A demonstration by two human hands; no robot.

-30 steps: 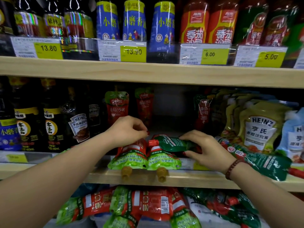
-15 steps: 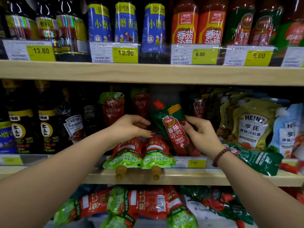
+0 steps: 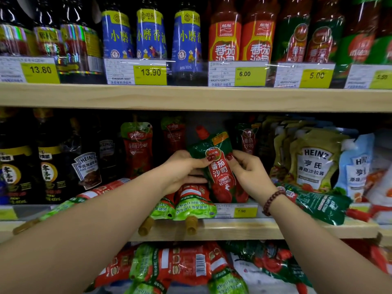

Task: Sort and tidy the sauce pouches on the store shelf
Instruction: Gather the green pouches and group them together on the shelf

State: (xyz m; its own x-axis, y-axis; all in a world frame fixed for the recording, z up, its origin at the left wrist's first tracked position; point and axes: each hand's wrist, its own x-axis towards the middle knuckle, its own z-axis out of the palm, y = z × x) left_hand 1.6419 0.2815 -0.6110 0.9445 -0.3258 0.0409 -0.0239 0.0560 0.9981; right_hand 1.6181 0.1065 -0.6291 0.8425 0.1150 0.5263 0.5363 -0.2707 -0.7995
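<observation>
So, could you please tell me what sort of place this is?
Most likely a grocery shop's sauce aisle. Yellow price tags line the wooden shelves, bottles stand in rows by brand, and both hands hold a ketchup pouch upright among other pouches.

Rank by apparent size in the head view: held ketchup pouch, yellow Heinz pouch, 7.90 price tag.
1-2. Held ketchup pouch and yellow Heinz pouch: look alike, and the held one is nearer, so unranked.
3. 7.90 price tag, clearly smallest.

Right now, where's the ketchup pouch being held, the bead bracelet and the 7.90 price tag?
ketchup pouch (image 3: 220,170): head view, red front label.
bead bracelet (image 3: 272,201): head view, beads across wrist.
7.90 price tag (image 3: 245,211): head view, yellow part.
</observation>
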